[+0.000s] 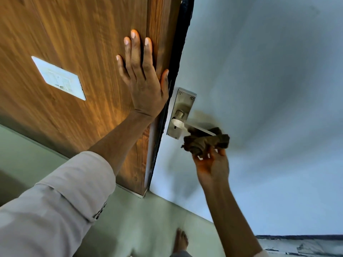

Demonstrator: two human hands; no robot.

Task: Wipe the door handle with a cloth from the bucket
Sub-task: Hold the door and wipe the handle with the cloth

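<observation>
A steel lever door handle (181, 124) on a metal backplate (182, 105) sits on a pale blue-grey door (259, 89). My right hand (212, 166) is below it, gripping a crumpled brown cloth (205, 141) that covers the outer end of the lever. My left hand (143, 76) lies flat with fingers spread on a wood-grain panel (74, 43), just left of the dark door edge (176, 62). No bucket is in view.
A white switch plate (58, 77) is set in the wood panel at the left. Pale green floor (139, 219) lies below, with my bare foot (181, 241) near the bottom. A dark smudge marks the door around the handle.
</observation>
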